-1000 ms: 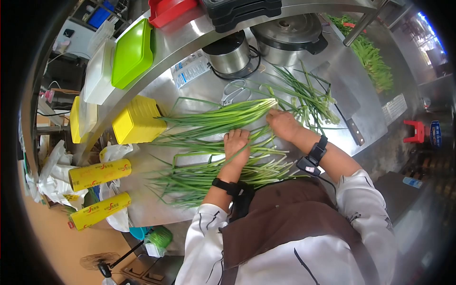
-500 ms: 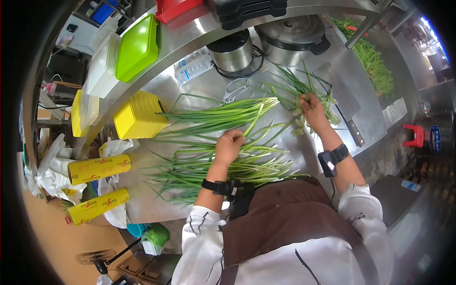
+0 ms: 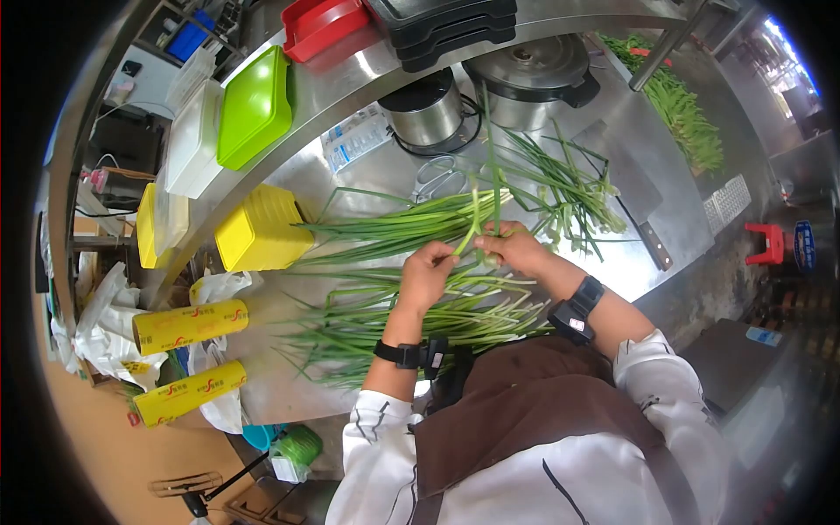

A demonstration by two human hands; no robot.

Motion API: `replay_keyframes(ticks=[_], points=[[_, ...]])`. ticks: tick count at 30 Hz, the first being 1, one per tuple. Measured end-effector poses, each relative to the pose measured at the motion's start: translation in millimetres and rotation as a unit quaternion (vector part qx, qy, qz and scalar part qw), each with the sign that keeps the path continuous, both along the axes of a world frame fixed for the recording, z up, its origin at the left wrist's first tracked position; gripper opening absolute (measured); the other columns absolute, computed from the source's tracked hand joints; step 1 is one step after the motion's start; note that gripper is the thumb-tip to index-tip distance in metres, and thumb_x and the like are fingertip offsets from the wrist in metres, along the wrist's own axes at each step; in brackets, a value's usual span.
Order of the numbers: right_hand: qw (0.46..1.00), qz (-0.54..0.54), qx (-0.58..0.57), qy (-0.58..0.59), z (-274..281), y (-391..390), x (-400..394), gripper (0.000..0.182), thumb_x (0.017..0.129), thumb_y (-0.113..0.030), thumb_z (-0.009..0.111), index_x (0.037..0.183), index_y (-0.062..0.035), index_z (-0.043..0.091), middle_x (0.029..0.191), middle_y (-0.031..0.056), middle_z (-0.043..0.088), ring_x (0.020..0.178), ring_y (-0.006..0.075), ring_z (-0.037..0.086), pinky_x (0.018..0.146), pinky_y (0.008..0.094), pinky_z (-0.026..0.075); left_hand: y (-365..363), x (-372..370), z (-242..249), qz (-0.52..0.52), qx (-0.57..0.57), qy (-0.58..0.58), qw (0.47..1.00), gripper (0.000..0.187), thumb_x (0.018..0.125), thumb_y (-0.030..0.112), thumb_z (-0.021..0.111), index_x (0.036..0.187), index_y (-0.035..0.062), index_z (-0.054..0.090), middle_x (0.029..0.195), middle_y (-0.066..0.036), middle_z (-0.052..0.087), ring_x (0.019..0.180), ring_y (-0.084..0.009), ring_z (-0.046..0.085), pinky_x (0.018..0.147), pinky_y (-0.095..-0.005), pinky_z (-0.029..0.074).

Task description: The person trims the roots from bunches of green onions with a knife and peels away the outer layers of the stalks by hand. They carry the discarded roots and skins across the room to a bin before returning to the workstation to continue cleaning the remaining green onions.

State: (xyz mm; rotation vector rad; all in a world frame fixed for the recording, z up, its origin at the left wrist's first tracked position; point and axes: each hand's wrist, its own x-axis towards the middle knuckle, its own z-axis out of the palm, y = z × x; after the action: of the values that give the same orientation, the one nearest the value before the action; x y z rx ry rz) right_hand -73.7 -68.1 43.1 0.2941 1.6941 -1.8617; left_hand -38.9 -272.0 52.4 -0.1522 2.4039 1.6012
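Note:
My left hand (image 3: pixel 428 276) is closed, pinching a green onion (image 3: pixel 473 226) whose pale end points away from me. Close beside it, my right hand (image 3: pixel 518 250) pinches the same stalk, and a long green leaf rises above those fingers. A neat bundle of green onions (image 3: pixel 411 219) lies beyond my left hand, white ends to the right. Nearer my apron spreads a looser heap of green onions (image 3: pixel 420 324). To the right of the bundle sits a pile of leaves and peelings (image 3: pixel 569 197).
Scissors (image 3: pixel 439 178) lie behind the bundle. A cleaver (image 3: pixel 654 243) rests at the right, near the table edge. A steel cooker (image 3: pixel 429 109) and a lidded pot (image 3: pixel 529 79) stand at the back. Yellow containers (image 3: pixel 260 229) and yellow film rolls (image 3: pixel 192 325) are on the left.
My right hand has left the peelings pile and come left to the green onion in my left hand, where it now pinches the stalk. My left hand has barely moved.

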Motion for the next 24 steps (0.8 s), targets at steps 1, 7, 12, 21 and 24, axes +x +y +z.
replay_keyframes(ticks=[1, 7, 12, 21, 24], points=[[1.000, 0.000, 0.005, 0.008, -4.5, 9.2, -3.5, 0.021, 0.091, -0.020, 0.071, 0.105, -0.0049, 0.066, 0.077, -0.0014, 0.060, 0.062, 0.0062, 0.051, 0.051, 0.0216, 0.039, -4.5, 1.9, -2.6, -0.002, -0.017, -0.001, 1.000, 0.010, 0.086, 0.002, 0.072, 0.095, 0.0004, 0.067, 0.081, -0.002, 0.066, 0.074, -0.0079, 0.058, 0.069, -0.0247, 0.048], [0.976, -0.204, -0.054, 0.058, -18.9, 83.7, -30.4, 0.018, 0.092, -0.027, 0.068, 0.096, -0.0102, 0.065, 0.080, -0.0016, 0.059, 0.062, 0.0072, 0.048, 0.052, 0.0232, 0.037, -36.9, 17.7, -17.9, 0.007, -0.057, -0.018, 0.998, 0.009, 0.086, 0.002, 0.072, 0.093, -0.0002, 0.067, 0.083, -0.003, 0.068, 0.076, -0.0084, 0.060, 0.070, -0.0252, 0.048], [0.988, -0.144, 0.014, 0.058, 9.8, 71.8, -20.2, 0.017, 0.092, -0.026, 0.069, 0.096, -0.0104, 0.063, 0.077, -0.0025, 0.057, 0.062, 0.0070, 0.050, 0.055, 0.0224, 0.040, -27.6, 17.3, -7.8, 0.037, -0.026, -0.024, 0.999, 0.009, 0.087, 0.002, 0.072, 0.094, -0.0008, 0.067, 0.083, -0.001, 0.067, 0.076, -0.0076, 0.059, 0.071, -0.0248, 0.048], [0.996, 0.022, 0.033, 0.075, 10.9, 25.5, -2.7, 0.033, 0.090, -0.034, 0.072, 0.106, -0.0053, 0.068, 0.074, -0.0019, 0.059, 0.066, 0.0079, 0.051, 0.059, 0.0256, 0.041, -8.8, 15.0, 12.1, 0.020, -0.057, 0.015, 0.998, 0.012, 0.084, 0.006, 0.073, 0.095, 0.0017, 0.069, 0.080, -0.007, 0.068, 0.071, -0.0150, 0.063, 0.068, -0.0299, 0.051], [0.987, -0.101, 0.008, 0.122, 19.1, 28.9, -6.5, 0.035, 0.091, -0.035, 0.070, 0.107, -0.0038, 0.070, 0.081, 0.0006, 0.063, 0.076, 0.0066, 0.051, 0.068, 0.0239, 0.043, -13.3, 17.5, 7.1, 0.011, -0.099, 0.077, 0.992, 0.013, 0.082, 0.006, 0.074, 0.093, 0.0019, 0.068, 0.080, -0.010, 0.069, 0.071, -0.0187, 0.065, 0.067, -0.0316, 0.051]])
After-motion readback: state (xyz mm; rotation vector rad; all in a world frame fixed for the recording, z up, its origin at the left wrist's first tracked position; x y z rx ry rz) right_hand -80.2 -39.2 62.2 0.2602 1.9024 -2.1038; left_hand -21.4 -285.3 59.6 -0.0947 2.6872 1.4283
